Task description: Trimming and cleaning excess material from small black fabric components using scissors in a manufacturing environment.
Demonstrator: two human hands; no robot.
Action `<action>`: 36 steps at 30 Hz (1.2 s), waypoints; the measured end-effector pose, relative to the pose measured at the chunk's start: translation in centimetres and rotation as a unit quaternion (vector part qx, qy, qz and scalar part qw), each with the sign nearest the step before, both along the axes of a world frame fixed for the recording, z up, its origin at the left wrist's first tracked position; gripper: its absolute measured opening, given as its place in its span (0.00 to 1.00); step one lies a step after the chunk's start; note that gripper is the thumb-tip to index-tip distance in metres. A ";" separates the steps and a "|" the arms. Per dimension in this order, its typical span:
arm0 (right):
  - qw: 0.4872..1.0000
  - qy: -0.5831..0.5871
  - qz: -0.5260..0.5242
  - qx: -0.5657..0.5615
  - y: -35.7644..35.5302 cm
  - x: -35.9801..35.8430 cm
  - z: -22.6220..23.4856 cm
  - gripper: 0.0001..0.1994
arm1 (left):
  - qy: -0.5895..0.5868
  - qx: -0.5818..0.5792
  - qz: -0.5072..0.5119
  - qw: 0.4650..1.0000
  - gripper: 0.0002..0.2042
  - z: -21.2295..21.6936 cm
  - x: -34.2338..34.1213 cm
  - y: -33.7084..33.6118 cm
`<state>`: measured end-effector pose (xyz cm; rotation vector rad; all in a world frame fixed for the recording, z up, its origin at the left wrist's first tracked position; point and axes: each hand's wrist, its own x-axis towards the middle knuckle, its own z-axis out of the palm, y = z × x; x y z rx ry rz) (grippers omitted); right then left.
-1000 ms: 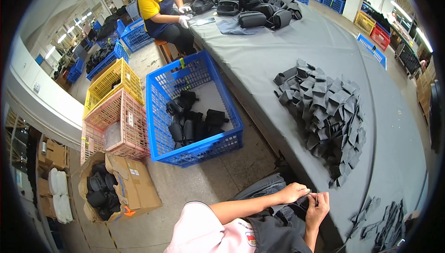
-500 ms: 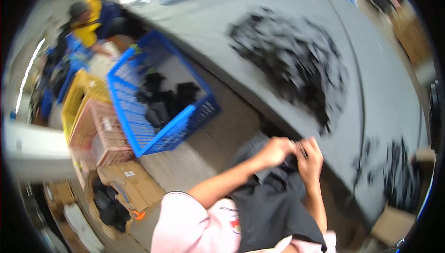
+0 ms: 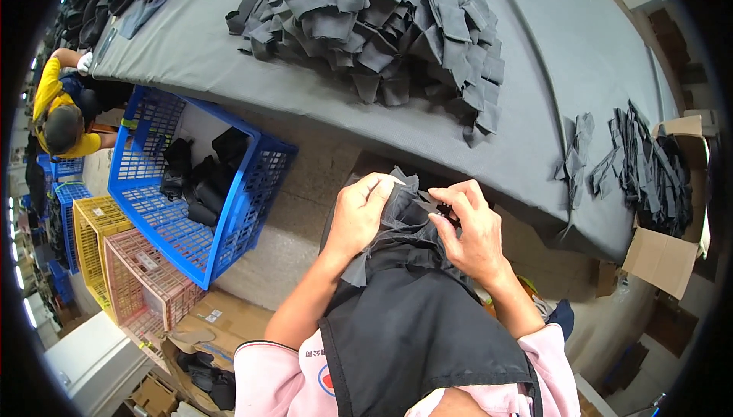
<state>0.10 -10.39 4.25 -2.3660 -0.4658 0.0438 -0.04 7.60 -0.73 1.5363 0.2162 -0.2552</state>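
Note:
Above my lap, my left hand [image 3: 360, 214] pinches the edge of a bunch of small dark grey cloth pieces [image 3: 403, 222]. My right hand [image 3: 472, 230] is beside it, thumb and forefinger bent towards each other at the right edge of the cloth. Something small and dark shows inside its curled fingers, too hidden to name. More cloth pieces lie beneath both hands, on top of the black apron [image 3: 420, 333] I wear.
A grey-covered table [image 3: 305, 104] runs ahead, bearing a large heap of cloth pieces [image 3: 389, 27]. At right, cloth strips [image 3: 649, 172] spill by a cardboard box [image 3: 660, 260]. A blue crate [image 3: 210, 256] holds black items, left. Beyond it, a person in yellow [image 3: 65, 123] bends beside the table.
My hands have drawn apart from being nearly together, with the cloth bunch now visible between them. The view has swung, so the heap and table appear further left.

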 end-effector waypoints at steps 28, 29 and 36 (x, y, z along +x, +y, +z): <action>0.996 -0.023 0.020 0.079 0.5 0.7 -0.2 0.11 | 0.059 -0.059 -0.077 0.994 0.12 0.0 -0.3 1.1; 0.996 -0.019 0.020 0.082 0.4 0.9 0.0 0.11 | 0.053 -0.065 -0.087 0.993 0.12 0.2 -0.3 1.3; 0.972 -0.091 0.215 0.001 -0.3 2.7 1.0 0.12 | 0.090 -0.092 -0.141 0.982 0.12 0.7 0.0 1.8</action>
